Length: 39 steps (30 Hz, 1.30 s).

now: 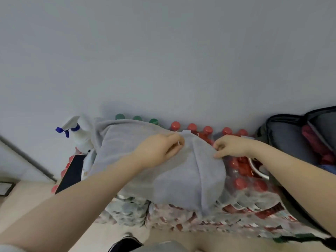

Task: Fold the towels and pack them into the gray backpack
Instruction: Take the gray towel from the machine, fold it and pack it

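I observe a gray towel [183,171] draped over shrink-wrapped packs of red-capped bottles [243,180], which serve here in place of a worktop. My left hand [160,150] pinches the towel's far edge near a small white tag; my right hand [231,146] pinches the same edge to the right, fingers curled onto the cloth. A fold ridge runs from between the hands toward me, so the towel's long axis appears to lie left to right, though blur makes this uncertain. The cloth looks soft, thick and limp, partly doubled on the right. The gray backpack [283,139] stands open at far right, well apart from the towel and nearer my right hand. A spray bottle [80,135] stands at left.
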Available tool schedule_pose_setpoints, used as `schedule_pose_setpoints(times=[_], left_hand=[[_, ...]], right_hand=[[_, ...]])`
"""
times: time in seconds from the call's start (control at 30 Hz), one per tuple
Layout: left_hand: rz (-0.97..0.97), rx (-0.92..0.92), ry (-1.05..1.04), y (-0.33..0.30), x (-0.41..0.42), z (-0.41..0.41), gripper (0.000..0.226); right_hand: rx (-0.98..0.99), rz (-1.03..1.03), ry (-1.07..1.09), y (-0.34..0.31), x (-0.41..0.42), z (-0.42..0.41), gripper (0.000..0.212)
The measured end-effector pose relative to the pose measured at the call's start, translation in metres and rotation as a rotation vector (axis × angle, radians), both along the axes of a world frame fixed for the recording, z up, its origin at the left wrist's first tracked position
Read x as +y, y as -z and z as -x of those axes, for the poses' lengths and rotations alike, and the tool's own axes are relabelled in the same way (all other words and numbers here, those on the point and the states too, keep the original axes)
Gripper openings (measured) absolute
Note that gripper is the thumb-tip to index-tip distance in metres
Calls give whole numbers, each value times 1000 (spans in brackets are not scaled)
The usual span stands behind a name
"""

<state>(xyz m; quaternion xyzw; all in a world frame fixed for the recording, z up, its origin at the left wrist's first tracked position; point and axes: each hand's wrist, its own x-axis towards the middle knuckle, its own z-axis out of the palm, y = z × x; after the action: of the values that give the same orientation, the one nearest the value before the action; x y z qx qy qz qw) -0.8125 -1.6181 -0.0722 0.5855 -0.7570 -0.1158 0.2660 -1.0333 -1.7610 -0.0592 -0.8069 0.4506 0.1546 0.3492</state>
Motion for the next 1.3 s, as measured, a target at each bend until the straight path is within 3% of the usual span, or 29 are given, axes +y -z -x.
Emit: schedule_pose_setpoints(times=[0.17,0.3,0.43,0.57,0.7,0.77,0.93,1.03,1.2,1.3], left_hand=[[-32,60,-87,7,8,81,49],[-124,93,-354,17,21,146,50],[-256,-17,-557,24,11,196,51],[-204,-39,-755,31,0,210,31],[-231,46,-819,34,3,209,13],[-218,142,-815,28,5,210,12],[-133,287,-650,-7,-14,225,31],[-256,392,-464,-17,-39,242,33],[-613,448,-208,-6,-56,262,33],[-626,500,-189,-4,-47,253,37]], right_hand=[[-334,-189,142,-15,-4,7,20],[-550,-321,222,-27,-2,11,25],[-634,-604,446,-35,0,14,17],[-711,-795,569,-34,-10,18,13],[-786,-850,608,-32,-27,29,11],[-760,-676,606,-29,-34,34,8],[-633,-17,389,-43,-72,60,8],[-417,403,175,-44,-101,81,15],[109,667,-37,-37,-114,107,21],[49,897,-210,-41,-91,91,24]])
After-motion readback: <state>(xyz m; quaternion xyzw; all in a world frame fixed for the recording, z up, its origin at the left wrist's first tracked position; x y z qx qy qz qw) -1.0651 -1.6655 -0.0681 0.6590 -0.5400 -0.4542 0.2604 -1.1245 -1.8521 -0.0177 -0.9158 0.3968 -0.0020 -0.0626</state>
